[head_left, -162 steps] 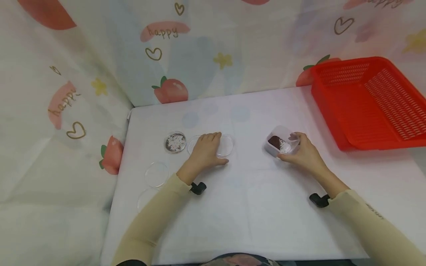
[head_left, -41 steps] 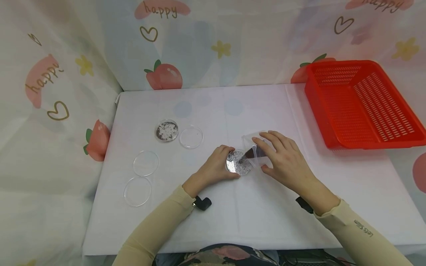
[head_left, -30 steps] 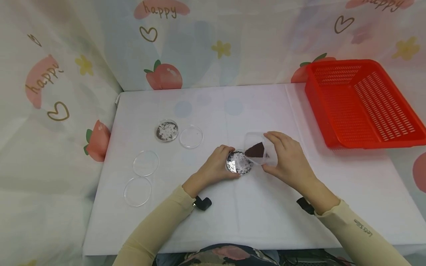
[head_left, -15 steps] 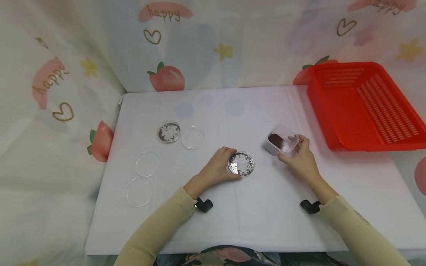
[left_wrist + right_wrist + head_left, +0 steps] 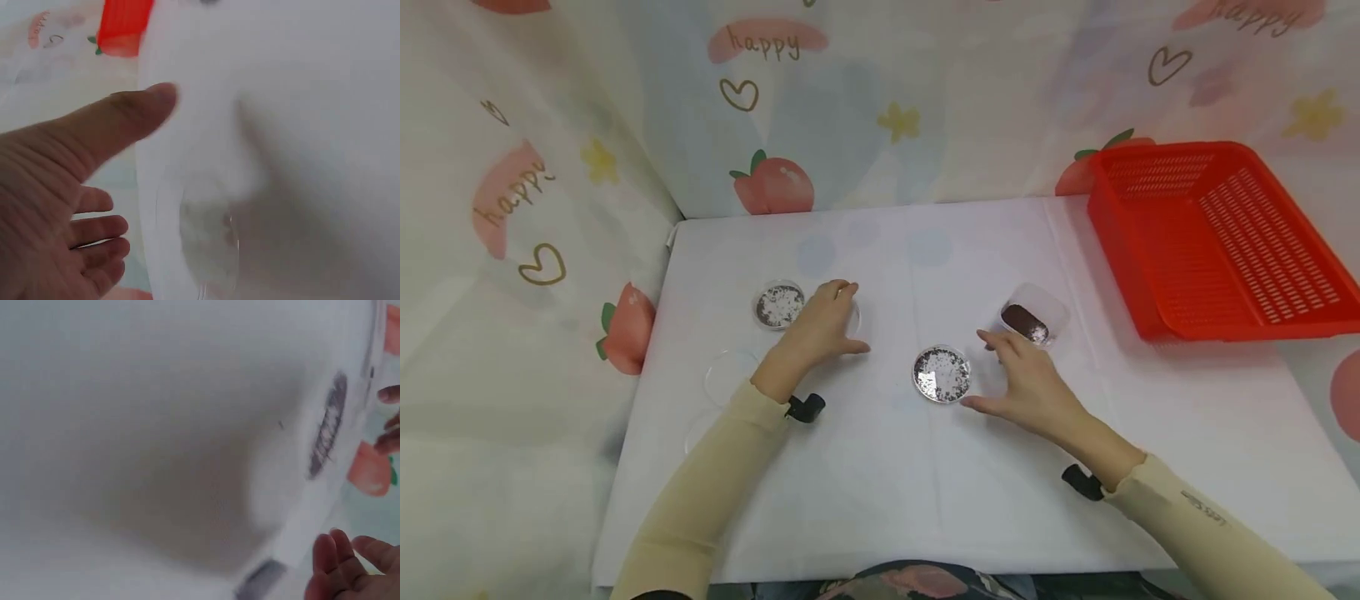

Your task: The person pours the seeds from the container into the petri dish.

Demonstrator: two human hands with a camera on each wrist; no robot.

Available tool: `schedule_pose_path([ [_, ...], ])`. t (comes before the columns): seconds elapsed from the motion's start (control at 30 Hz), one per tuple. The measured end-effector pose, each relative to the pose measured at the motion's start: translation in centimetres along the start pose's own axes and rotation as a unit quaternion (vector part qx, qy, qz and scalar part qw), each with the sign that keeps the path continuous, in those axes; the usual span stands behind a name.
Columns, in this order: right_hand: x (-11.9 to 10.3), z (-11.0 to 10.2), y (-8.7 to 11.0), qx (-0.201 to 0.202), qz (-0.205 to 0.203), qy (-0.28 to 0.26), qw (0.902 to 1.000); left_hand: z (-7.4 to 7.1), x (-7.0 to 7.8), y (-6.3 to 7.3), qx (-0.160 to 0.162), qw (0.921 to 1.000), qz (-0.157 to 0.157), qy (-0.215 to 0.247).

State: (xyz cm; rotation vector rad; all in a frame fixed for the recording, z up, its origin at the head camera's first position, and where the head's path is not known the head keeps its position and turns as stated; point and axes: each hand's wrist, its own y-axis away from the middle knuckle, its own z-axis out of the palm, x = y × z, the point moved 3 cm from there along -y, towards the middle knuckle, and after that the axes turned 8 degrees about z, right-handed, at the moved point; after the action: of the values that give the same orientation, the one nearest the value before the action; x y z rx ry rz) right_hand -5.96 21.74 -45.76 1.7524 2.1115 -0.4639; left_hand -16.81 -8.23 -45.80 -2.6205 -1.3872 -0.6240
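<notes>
My left hand (image 5: 816, 333) hovers over a clear round dish (image 5: 855, 318), which it partly hides; its fingers are spread and hold nothing. The left wrist view shows the same clear dish (image 5: 209, 244) below that hand (image 5: 69, 181). Mid-table stands a petri dish (image 5: 942, 374) with dark grains scattered over its bottom. My right hand (image 5: 1033, 387) is just right of it, thumb and fingers apart, thumb tip close to the rim. Behind this hand a clear plastic box (image 5: 1052, 307) with dark brown grains stands on the table. Another grain-strewn petri dish (image 5: 778, 305) is left of my left hand.
Two more clear round pieces, one of them a disc (image 5: 727, 377), lie at the left, partly behind the left sleeve (image 5: 700, 475). A red plastic basket (image 5: 1225, 250) stands at the back right. Patterned cloth (image 5: 850, 125) closes off the back and left.
My right hand tilted the box over the middle dish, then set it down upright and let go, moving back toward the dish. My left hand released that dish and moved left over the clear one.
</notes>
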Motion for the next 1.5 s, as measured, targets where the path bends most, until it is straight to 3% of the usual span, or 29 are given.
schedule_pose_path([
  [0.07, 0.1, 1.4, -0.2, -0.056, 0.023, -0.002, 0.9982, -0.4, -0.9, -0.1, -0.032, 0.9983, -0.003, -0.048],
  [0.17, 0.8, 3.0, -0.5, -0.086, 0.033, -0.010, 0.9957, -0.2, -2.0, -0.3, -0.072, 0.9936, -0.001, -0.087],
  [0.37, 1.1, 4.0, -1.4, -0.066, 0.000, -0.002, 0.9978, -0.1, -2.8, -0.7, -0.101, 0.9892, 0.012, -0.105],
  [0.7, 1.0, 4.1, -1.8, -0.053, -0.022, -0.013, 0.9983, 0.5, -2.3, -0.7, -0.099, 0.9923, 0.022, -0.071],
  [0.83, 0.8, 4.1, -1.8, -0.063, -0.020, -0.028, 0.9974, 1.1, -0.4, -0.6, -0.074, 0.9949, 0.063, -0.027],
  [0.93, 0.9, 4.1, -1.9, -0.065, -0.016, -0.029, 0.9973, 1.5, 1.9, -0.5, -0.030, 0.9943, 0.098, 0.028],
  [1.07, 1.2, 4.1, -2.2, -0.061, -0.020, -0.021, 0.9977, 2.0, 5.0, -0.3, 0.039, 0.9839, 0.139, 0.105],
  [1.17, 1.6, 4.0, -2.4, -0.055, -0.025, -0.011, 0.9981, 2.9, 6.8, -0.2, 0.068, 0.9728, 0.170, 0.142],
  [1.3, 1.9, 4.0, -2.5, -0.061, -0.021, -0.011, 0.9979, 4.8, 7.8, -0.1, 0.075, 0.9706, 0.166, 0.157],
  [1.4, 1.8, 4.0, -2.6, -0.069, -0.019, -0.015, 0.9973, 6.0, 7.7, 0.1, 0.079, 0.9723, 0.148, 0.163],
  [1.5, 1.4, 3.9, -2.8, -0.066, -0.023, -0.011, 0.9975, 6.7, 7.6, 0.2, 0.089, 0.9692, 0.155, 0.169],
])
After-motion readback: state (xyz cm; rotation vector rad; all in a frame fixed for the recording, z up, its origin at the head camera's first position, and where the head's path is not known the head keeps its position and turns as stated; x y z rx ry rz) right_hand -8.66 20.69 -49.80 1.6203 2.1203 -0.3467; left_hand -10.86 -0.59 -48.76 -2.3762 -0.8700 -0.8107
